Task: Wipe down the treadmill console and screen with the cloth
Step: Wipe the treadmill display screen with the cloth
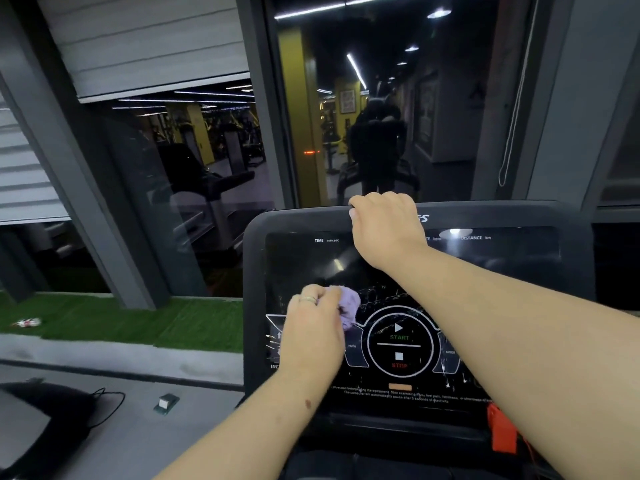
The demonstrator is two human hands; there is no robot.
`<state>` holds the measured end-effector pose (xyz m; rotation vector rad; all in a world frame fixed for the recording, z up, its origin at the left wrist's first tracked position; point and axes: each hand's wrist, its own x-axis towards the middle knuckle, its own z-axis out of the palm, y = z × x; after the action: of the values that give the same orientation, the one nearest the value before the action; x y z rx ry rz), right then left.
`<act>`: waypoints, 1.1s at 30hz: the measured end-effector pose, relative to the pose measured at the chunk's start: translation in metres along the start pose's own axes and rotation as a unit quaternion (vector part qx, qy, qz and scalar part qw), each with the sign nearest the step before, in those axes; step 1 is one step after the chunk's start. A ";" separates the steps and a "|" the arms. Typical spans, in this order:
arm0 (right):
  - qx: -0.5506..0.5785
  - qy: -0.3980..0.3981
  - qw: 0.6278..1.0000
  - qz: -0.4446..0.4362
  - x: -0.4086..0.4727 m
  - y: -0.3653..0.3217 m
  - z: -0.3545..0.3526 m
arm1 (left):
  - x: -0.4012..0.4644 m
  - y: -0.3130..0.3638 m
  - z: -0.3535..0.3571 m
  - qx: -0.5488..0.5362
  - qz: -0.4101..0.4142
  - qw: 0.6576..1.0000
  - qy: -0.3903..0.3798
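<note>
The black treadmill console (pixel 571 258) fills the lower right of the head view, with a dark glossy screen (pixel 485 271) and a round START/STOP panel (pixel 399 344) below it. My left hand (pixel 313 334) is bunched around a small purple cloth (pixel 349 306) and presses it on the lower left of the screen, just left of the round panel. A ring shows on one finger. My right hand (pixel 386 220) curls over the console's top edge, its forearm crossing the screen. White streaks mark the glass around the round panel.
A red safety clip (pixel 502 431) hangs at the console's lower right. Dark window glass (pixel 381 98) stands right behind the console. Left of it lie a green turf strip (pixel 121 323), a grey ledge with a small box (pixel 166 403), and a black object with a cable (pixel 52 410).
</note>
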<state>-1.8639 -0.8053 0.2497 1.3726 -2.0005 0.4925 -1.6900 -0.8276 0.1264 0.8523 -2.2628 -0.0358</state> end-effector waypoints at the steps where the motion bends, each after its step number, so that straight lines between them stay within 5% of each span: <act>1: 0.002 -0.005 1.000 -0.001 0.001 0.000 -0.002 | -0.012 0.010 0.005 -0.002 0.023 0.999 -0.035; 5: 0.012 -0.030 0.999 -0.007 0.002 0.002 -0.008 | -0.010 0.015 -0.004 -0.030 0.099 0.993 -0.061; 10: 0.040 -0.057 0.997 -0.033 0.003 0.011 -0.015 | 0.012 0.021 -0.007 -0.046 -0.028 0.998 0.029; 15: 0.077 -0.078 0.991 -0.077 0.001 0.021 -0.022 | -0.008 0.026 0.005 -0.037 0.086 0.993 -0.076; 18: 0.078 -0.101 0.989 -0.074 -0.001 0.033 -0.024 | 0.017 0.018 -0.006 -0.014 0.015 1.000 0.002; 21: 0.057 -0.074 0.993 -0.073 -0.006 0.045 -0.025 | 0.006 0.033 -0.005 -0.031 -0.018 0.999 -0.003; 24: 0.043 -0.039 0.996 -0.068 -0.013 0.048 -0.025 | -0.020 0.047 0.004 -0.028 0.055 0.995 -0.073; 27: 0.047 -0.020 0.997 -0.052 -0.018 0.057 -0.023 | 0.006 0.031 0.001 0.020 0.063 0.997 -0.038; 30: 0.052 -0.022 0.997 -0.045 -0.022 0.068 -0.024 | 0.019 0.033 -0.001 0.010 -0.016 0.999 0.033; 33: 0.068 -0.039 0.996 -0.043 -0.020 0.068 -0.027 | -0.008 0.054 0.007 0.007 0.020 0.999 -0.027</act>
<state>-1.9142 -0.7489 0.2586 1.5765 -1.9895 0.5528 -1.7211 -0.7820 0.1301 0.8219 -2.3321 -0.0261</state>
